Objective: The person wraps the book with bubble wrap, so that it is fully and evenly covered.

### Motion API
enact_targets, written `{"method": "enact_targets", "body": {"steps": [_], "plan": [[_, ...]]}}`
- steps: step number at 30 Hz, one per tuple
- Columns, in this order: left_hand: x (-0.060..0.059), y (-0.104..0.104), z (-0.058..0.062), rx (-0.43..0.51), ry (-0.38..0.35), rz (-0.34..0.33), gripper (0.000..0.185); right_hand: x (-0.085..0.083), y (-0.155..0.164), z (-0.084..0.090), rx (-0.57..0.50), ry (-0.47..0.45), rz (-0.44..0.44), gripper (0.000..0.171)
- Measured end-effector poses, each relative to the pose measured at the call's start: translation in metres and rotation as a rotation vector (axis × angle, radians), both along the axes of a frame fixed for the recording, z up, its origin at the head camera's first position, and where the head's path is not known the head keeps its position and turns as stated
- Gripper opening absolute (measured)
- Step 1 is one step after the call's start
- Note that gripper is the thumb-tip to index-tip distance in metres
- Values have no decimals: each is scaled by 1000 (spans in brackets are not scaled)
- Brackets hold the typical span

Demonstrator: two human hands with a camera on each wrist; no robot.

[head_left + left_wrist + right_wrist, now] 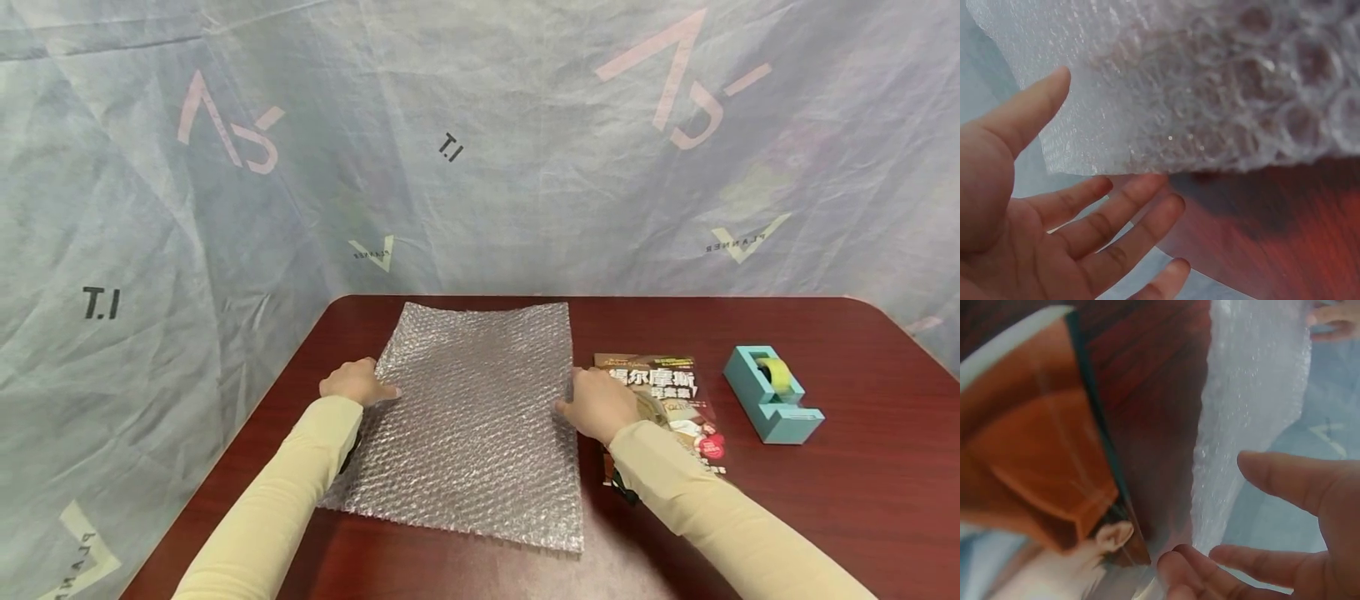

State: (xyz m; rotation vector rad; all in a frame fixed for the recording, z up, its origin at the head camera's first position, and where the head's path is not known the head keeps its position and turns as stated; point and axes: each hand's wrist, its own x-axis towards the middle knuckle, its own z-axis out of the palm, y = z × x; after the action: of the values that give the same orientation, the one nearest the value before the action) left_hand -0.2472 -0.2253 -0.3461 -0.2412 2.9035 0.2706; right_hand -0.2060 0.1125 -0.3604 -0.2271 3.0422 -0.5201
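A sheet of clear bubble wrap (472, 433) lies spread over the left half of the table in the head view. My left hand (351, 384) is at its left edge, fingers spread; in the left wrist view the thumb overlaps the bubble wrap (1116, 106) and the fingertips reach its lower edge. At the right edge is my right hand (603, 404), its thumb and fingers apart beside the bubble wrap (1244, 394) in the right wrist view. Just right of that hand lies a book (678, 408) with Chinese lettering, partly hidden by the forearm.
A teal tape dispenser (776, 421) with a yellow tape roll (778, 377) stands right of the book. The dark red-brown table (885, 467) has rounded far corners. A grey printed cloth (525, 167) hangs behind it and along its left side.
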Motion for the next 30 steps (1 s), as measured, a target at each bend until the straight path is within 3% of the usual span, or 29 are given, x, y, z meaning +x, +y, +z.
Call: {"method": "enact_targets", "body": {"steps": [10, 20, 30], "plan": [[0, 4, 1, 4, 1, -48, 90, 5, -7, -1, 86, -33, 45, 36], [0, 6, 0, -27, -3, -74, 81, 11, -11, -1, 84, -32, 40, 42], [-1, 11, -2, -32, -7, -25, 78, 14, -6, -2, 74, 23, 104, 48]]}}
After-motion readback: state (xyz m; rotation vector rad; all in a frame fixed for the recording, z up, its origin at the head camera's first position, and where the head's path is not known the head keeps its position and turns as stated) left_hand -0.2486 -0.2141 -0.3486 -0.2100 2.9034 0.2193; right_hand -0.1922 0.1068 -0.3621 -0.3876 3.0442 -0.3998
